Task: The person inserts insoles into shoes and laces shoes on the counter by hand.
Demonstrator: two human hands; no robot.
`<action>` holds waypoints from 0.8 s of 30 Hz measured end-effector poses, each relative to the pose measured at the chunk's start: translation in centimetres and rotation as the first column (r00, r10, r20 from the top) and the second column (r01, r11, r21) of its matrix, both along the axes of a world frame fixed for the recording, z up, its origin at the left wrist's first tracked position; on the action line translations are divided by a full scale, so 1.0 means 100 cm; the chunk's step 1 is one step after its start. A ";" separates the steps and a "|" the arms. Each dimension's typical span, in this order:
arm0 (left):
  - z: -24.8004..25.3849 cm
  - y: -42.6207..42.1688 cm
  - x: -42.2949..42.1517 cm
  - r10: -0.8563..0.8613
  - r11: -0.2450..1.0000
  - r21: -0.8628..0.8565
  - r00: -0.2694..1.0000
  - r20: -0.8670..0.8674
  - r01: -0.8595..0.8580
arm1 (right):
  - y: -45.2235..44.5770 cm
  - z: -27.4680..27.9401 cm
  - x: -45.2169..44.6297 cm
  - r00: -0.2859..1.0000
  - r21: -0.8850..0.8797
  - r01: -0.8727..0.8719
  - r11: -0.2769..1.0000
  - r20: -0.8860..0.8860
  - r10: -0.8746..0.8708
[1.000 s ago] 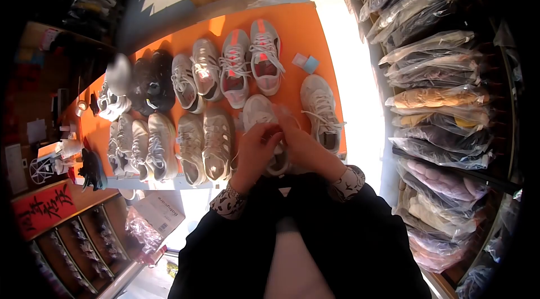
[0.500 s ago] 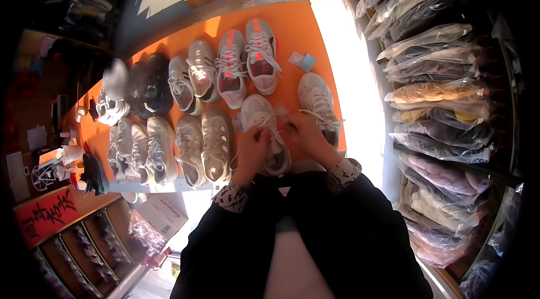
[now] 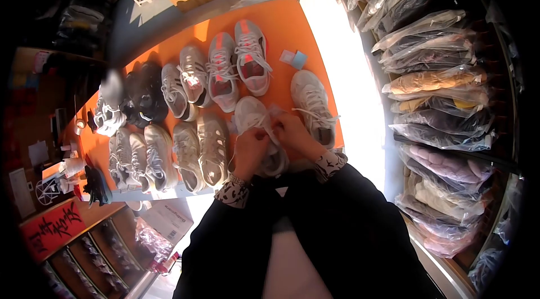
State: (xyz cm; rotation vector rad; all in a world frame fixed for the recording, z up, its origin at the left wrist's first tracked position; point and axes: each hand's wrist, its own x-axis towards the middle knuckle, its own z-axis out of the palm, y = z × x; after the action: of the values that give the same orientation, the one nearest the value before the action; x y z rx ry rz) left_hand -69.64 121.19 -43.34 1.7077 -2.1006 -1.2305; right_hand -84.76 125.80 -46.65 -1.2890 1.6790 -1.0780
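Observation:
A white sneaker point(image 3: 249, 109) with white laces lies on the orange tabletop, toe pointing away from me. My left hand point(image 3: 251, 150) is over its tongue area, fingers pinched on the shoelace. From the right, my right hand point(image 3: 293, 132) reaches to the same laces, thumb and fingers closed on the lace; the fingertips are partly hidden. Its matching white sneaker point(image 3: 309, 96), laced, stands just right of my right hand. Behind the worked shoe is a grey pair with coral stripes, including one grey sneaker point(image 3: 251, 54).
Several more shoes line the orange table point(image 3: 281, 18), among them beige sneakers point(image 3: 212, 144) and black shoes point(image 3: 146, 94). Small tags point(image 3: 298, 59) lie near the right edge. Bagged garments point(image 3: 436, 82) fill the rack on the right. A cardboard box point(image 3: 169, 217) is low on the left.
My right hand has moved left, closer to my left hand and the sneaker's laces. The whole view has shifted slightly, with the table now further left.

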 end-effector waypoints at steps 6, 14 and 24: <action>0.000 0.000 0.000 0.008 1.000 0.025 1.000 -0.001 -0.008 | -0.003 -0.005 -0.002 0.992 -0.006 -0.051 0.999 -0.115 0.050; 0.003 -0.001 0.000 0.003 0.999 0.044 1.000 -0.011 -0.002 | -0.004 -0.006 -0.002 0.989 -0.013 -0.081 0.997 -0.124 0.078; -0.002 -0.003 0.002 -0.038 0.999 0.005 0.999 -0.025 0.038 | 0.002 -0.015 0.008 0.987 0.145 0.038 0.989 0.148 -0.060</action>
State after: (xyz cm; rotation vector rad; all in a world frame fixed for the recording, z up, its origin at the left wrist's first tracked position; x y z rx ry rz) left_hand -69.47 120.90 -43.56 1.6535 -2.1263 -1.2631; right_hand -83.95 126.03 -48.15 -1.0540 1.6482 -1.0384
